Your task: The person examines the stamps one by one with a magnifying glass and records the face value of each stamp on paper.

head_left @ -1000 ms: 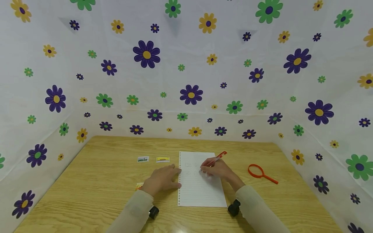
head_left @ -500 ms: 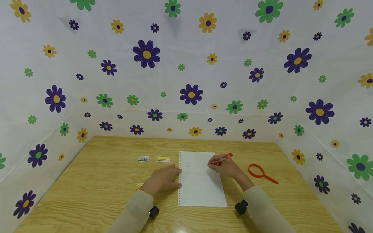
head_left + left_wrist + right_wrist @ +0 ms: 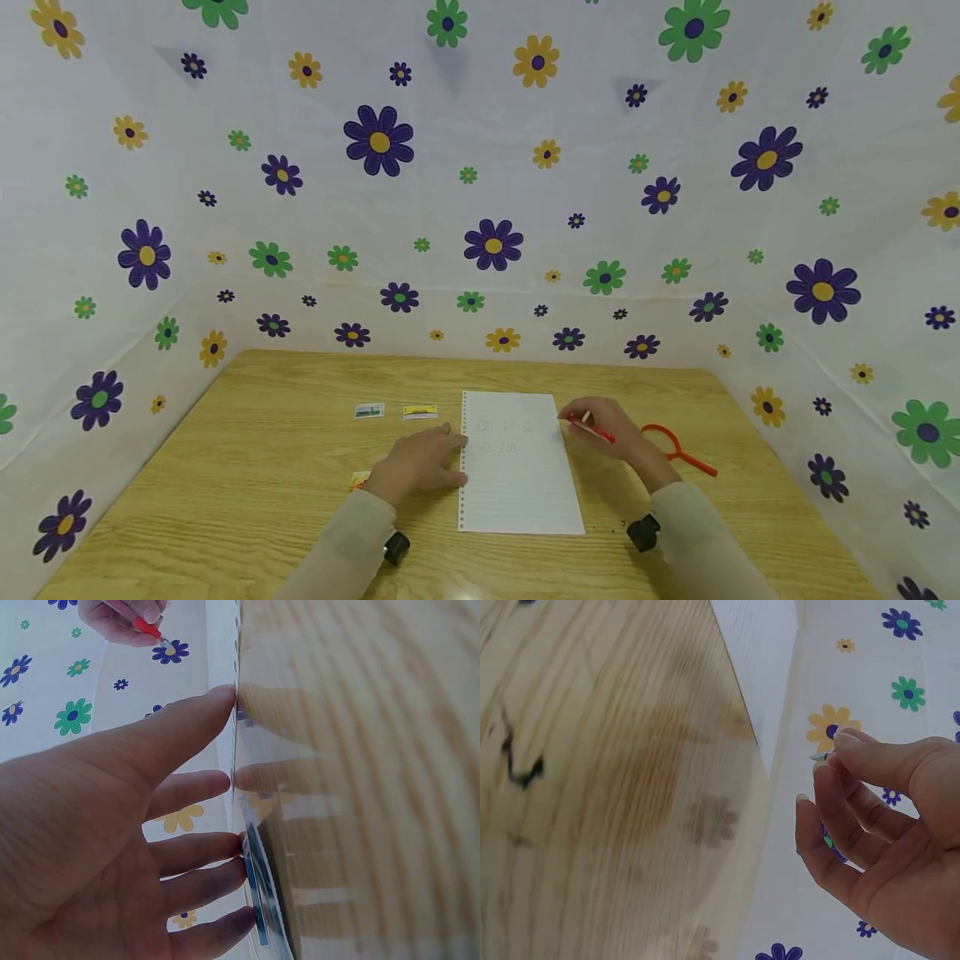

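A sheet of lined paper [image 3: 517, 492] with punched holes down its left side lies on the table, faint handwriting in two rows near its top. My left hand [image 3: 420, 461] rests at its left edge, fingers extended, thumb and fingertips right at the holes. By the upper right edge, my right hand [image 3: 611, 425] pinches a red pen [image 3: 602, 433] between thumb and fingers. The pen's back end slants down to the right. In the right wrist view only the pen's tip [image 3: 821, 757] shows past the fingertips; the hand hides its barrel.
An orange-red magnifying glass [image 3: 699, 463] lies to the right, its ring partly behind the right wrist. Two small picture cards, one green [image 3: 369, 411] and one yellow [image 3: 420, 412], lie beyond the left hand. Another card [image 3: 359, 479] is partly covered by the left wrist. Flowered cloth [image 3: 420, 192] surrounds the table.
My right hand has moved right with the pen, from over the writing to the paper's right edge. The pen's back end has swung downward. More writing shows on the top row. My left hand stays put.
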The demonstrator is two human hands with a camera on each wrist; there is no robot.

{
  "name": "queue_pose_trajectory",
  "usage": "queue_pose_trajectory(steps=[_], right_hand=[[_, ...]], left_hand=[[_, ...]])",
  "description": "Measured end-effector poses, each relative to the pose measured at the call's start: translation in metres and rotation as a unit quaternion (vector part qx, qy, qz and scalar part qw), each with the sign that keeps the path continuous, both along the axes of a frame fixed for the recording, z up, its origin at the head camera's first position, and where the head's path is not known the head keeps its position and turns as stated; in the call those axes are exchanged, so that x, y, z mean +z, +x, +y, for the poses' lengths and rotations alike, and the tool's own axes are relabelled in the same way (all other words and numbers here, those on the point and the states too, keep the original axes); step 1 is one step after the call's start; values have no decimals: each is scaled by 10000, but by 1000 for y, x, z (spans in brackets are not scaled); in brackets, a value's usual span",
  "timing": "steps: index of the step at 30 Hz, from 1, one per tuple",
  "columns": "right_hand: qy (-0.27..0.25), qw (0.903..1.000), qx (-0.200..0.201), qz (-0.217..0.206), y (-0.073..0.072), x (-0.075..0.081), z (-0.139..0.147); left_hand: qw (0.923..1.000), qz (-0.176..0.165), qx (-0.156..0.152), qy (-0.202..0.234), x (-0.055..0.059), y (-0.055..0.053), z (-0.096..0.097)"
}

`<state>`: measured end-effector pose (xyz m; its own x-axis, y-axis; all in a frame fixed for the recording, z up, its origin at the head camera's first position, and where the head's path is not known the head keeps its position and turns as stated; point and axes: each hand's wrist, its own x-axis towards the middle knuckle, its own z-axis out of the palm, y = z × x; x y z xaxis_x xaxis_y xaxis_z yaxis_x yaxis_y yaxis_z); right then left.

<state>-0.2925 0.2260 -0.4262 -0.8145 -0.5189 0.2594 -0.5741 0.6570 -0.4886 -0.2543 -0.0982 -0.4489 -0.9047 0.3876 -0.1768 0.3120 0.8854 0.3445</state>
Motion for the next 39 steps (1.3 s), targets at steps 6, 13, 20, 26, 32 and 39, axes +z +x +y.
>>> queue_pose_trajectory(steps=[6, 13, 20, 26, 32, 39], right_hand=[[218, 9996, -86, 141, -4, -2, 12], [337, 9981, -404, -328, -9, -4, 23], [564, 9954, -684, -373, -14, -10, 32], [592, 9946, -783, -339, -13, -16, 38], [686, 9930, -938, -215, -12, -19, 40], [968, 9881, -1153, -301, -13, -18, 41]], left_hand=[[10000, 30, -24, -49, 0, 0, 0], [10000, 58, -17, -55, 0, 0, 0], [10000, 47, -22, 36, 1, 0, 0], [10000, 63, -38, 26, -2, 1, -1], [10000, 55, -35, 0, -5, 1, -1], [10000, 71, -37, -23, -5, -1, -1]])
